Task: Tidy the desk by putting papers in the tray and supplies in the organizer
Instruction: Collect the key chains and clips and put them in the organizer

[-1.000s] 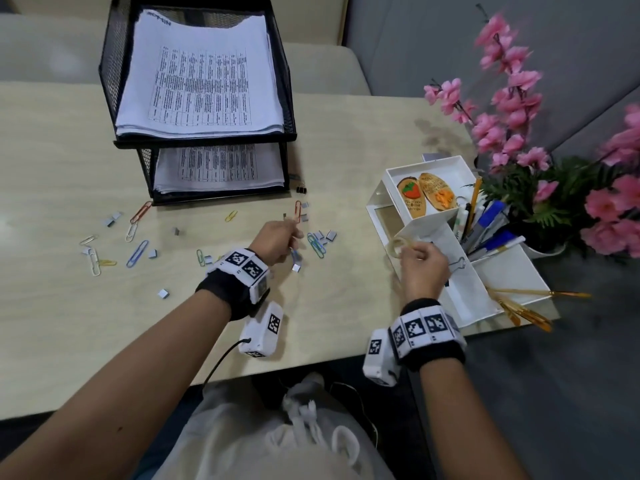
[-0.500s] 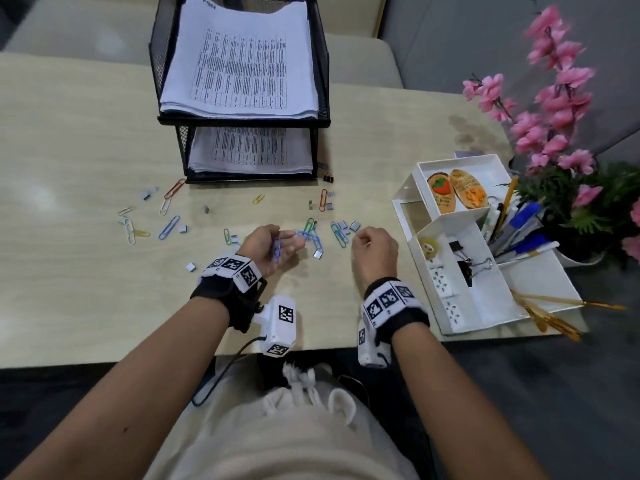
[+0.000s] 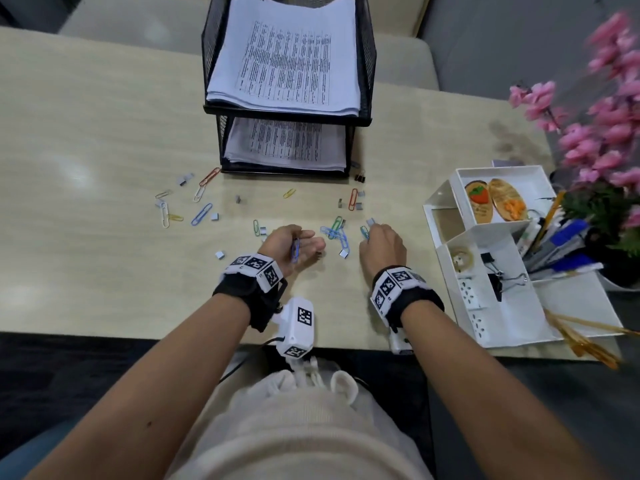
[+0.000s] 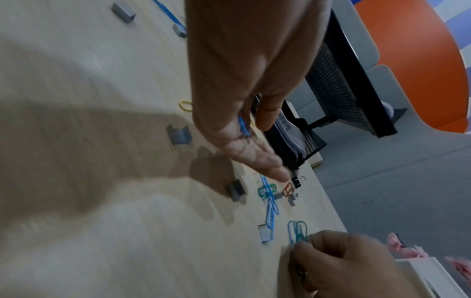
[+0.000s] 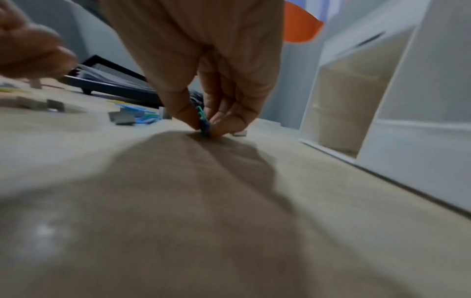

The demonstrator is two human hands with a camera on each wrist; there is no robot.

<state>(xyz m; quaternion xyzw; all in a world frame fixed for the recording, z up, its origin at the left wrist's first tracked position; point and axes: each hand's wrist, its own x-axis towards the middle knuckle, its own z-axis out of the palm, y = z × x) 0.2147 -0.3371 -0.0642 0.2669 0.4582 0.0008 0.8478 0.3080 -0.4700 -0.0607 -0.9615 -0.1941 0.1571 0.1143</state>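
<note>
While the left hand [image 3: 294, 244] lies palm-up on the counter [image 3: 104, 140] with a blue paper clip [image 3: 295, 250] cupped in its loosely curled grip, the right hand [image 3: 381, 249] pinches a teal paper clip [image 5: 203, 121] against the counter, grip clamped on it. Both sit left of the white organizer [image 3: 512, 306]. More loose clips [image 3: 337, 233] lie between the hands. Farther left of the organizer, the black mesh tray [image 3: 367, 57] holds the papers [image 3: 284, 60].
</note>
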